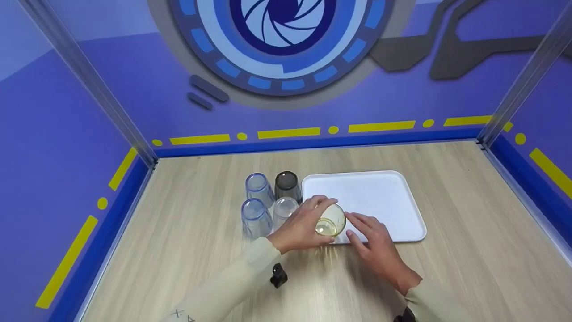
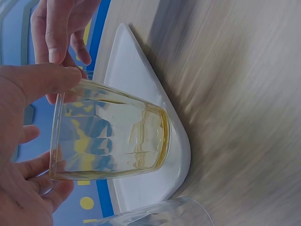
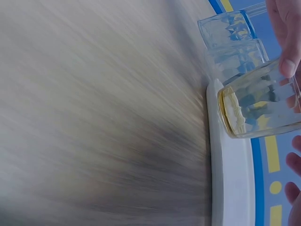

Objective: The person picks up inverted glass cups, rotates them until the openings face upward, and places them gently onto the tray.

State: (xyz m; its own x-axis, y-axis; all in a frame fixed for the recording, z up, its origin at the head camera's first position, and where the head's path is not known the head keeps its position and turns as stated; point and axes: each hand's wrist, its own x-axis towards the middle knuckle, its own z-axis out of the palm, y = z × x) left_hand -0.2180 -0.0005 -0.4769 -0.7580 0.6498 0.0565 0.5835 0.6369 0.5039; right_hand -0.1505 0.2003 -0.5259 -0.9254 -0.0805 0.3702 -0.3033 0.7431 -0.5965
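A yellow-tinted drinking glass (image 1: 330, 227) is in my left hand (image 1: 300, 227), mouth up, over the near left edge of a white tray (image 1: 380, 201). In the left wrist view, the thumb (image 2: 51, 81) and fingers grip the glass (image 2: 122, 136) near its rim, its amber base pointing toward the tray. My right hand (image 1: 377, 246) is just right of the glass, fingers extended; whether its fingertips touch the rim I cannot tell. In the right wrist view, some right-hand fingers (image 3: 294, 162) show beside the glass (image 3: 258, 106).
Left of the tray stand a dark glass (image 1: 287, 183), two bluish glasses, one behind (image 1: 258, 185) the other (image 1: 255, 217), and a clear glass (image 1: 284, 209) partly hidden by my left hand. They look upside down. Patterned walls (image 1: 286, 116) enclose the wooden table (image 1: 178, 250).
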